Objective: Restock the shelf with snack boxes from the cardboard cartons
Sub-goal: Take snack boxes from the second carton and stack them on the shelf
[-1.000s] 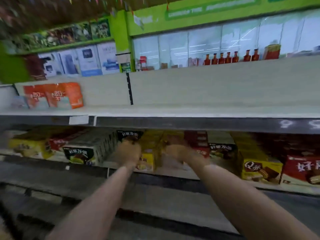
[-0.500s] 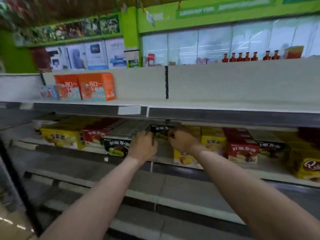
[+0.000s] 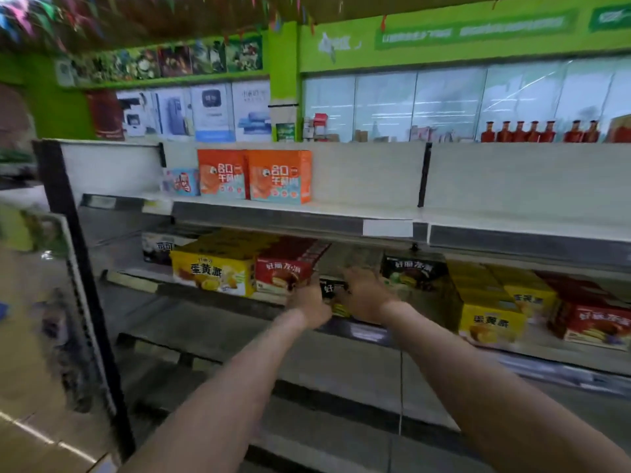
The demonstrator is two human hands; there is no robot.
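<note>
Both my arms reach to the middle shelf (image 3: 218, 295). My left hand (image 3: 309, 307) and my right hand (image 3: 363, 295) grip a black snack box (image 3: 330, 289) from either side at the shelf's front edge; most of the box is hidden behind my hands. Left of it stand a red snack box (image 3: 283, 276) and a yellow snack box (image 3: 211, 273). Behind and to the right sits another black snack box (image 3: 413, 271). Further right are more yellow boxes (image 3: 491, 322) and red boxes (image 3: 597, 324). No cardboard carton is in view.
The top shelf (image 3: 341, 211) carries two orange boxes (image 3: 254, 175) and a small blue box (image 3: 182, 181); its right part is bare. Lower shelves (image 3: 307, 363) hold nothing. A dark upright post (image 3: 85, 302) ends the shelving at the left. Red bottles (image 3: 539, 131) stand behind.
The view has swung left and steadied. My two hands have moved left along the middle shelf and now grip the black box near the red one.
</note>
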